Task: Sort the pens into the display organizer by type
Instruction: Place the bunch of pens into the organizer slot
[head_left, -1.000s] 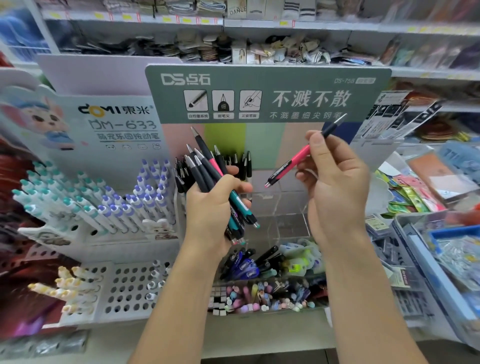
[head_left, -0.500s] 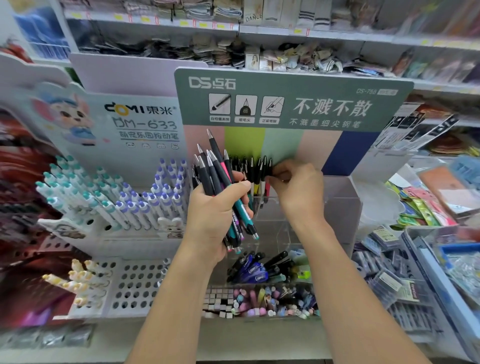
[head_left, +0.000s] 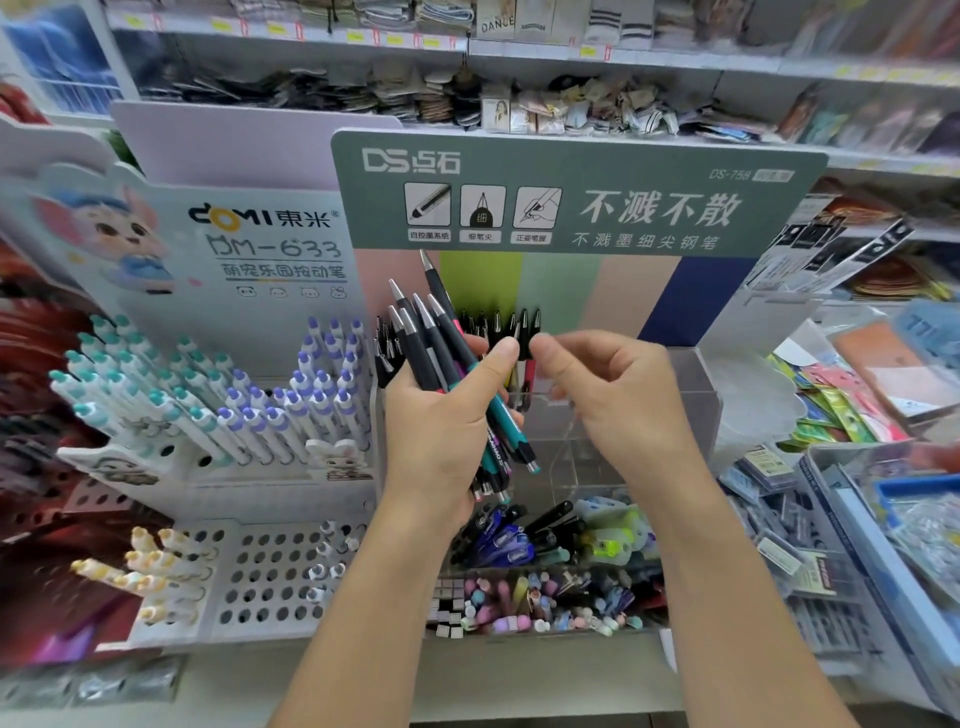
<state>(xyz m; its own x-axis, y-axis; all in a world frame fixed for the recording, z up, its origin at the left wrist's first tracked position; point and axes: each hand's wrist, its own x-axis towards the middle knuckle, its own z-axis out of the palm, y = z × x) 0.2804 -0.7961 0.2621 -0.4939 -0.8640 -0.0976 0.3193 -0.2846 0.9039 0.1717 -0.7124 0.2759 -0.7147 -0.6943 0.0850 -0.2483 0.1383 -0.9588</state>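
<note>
My left hand (head_left: 441, 431) grips a bundle of dark-barrelled pens (head_left: 421, 343) with silver tips pointing up, among them teal and pink ones. It is held in front of the clear acrylic display organizer (head_left: 696, 395) under the green sign. A row of black-capped pens (head_left: 524, 322) stands in the organizer's left part, and a pink pen (head_left: 530, 371) stands at the right end of that row. My right hand (head_left: 613, 395) hovers just right of the bundle with loosely bent fingers and holds nothing; its thumb tip is close to my left thumb.
A white rack (head_left: 234, 405) of teal and purple pens stands to the left, with a perforated white holder (head_left: 270, 577) below it. Mixed pens (head_left: 545, 535) and small erasers (head_left: 545, 608) fill the bins under the organizer. Packaged goods crowd a blue basket (head_left: 883, 519) at right.
My right hand set the pink pen into the organizer's row, let it go and drew back toward the bundle. My left hand kept its hold on the pens.
</note>
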